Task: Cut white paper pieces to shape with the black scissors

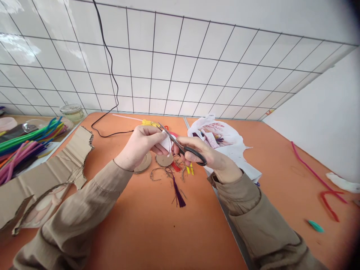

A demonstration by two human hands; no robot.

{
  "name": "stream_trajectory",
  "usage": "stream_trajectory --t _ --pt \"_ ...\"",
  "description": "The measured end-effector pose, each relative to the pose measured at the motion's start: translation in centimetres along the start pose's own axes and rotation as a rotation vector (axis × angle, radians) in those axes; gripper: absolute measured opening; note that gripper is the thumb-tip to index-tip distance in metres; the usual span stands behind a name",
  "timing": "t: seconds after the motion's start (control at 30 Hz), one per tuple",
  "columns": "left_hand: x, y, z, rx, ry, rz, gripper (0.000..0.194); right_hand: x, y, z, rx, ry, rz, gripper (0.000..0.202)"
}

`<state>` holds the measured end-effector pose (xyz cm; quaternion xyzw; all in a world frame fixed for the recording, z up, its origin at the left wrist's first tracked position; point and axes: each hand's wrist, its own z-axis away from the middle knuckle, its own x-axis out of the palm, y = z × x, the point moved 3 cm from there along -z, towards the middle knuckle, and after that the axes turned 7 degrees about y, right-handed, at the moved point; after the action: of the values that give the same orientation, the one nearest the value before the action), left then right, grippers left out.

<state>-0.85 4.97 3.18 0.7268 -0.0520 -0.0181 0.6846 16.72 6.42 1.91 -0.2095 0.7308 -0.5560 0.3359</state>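
My left hand (149,139) pinches a small white piece (168,143), thin like paper or cloth, above the middle of the table. In my right hand (198,148) is a pair of scissors (178,144) with black handles, its blades pointing up and left at the white piece. My fingers hide part of the piece, so I cannot tell how far the blades reach into it. Under the hands lie two round cardboard discs, one disc (144,163) at the left and another disc (164,160) beside it. A dark purple tassel (178,193) rests nearer to me among brown scraps.
A yellow glue gun (150,123) with a black cord (112,67) lies behind my left hand. Torn cardboard (56,157) and colourful pipe cleaners (25,150) are at the left. A white plastic bag (239,150) sits at the right, with a red pipe cleaner (327,204) farther over.
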Motion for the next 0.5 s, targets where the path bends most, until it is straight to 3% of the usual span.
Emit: stream_trajectory --t 0.5 --pt "-0.1 -0.4 0.06 0.029 -0.05 -0.047 0.027 -0.03 -0.15 0.05 0.016 -0.004 0.04 0.057"
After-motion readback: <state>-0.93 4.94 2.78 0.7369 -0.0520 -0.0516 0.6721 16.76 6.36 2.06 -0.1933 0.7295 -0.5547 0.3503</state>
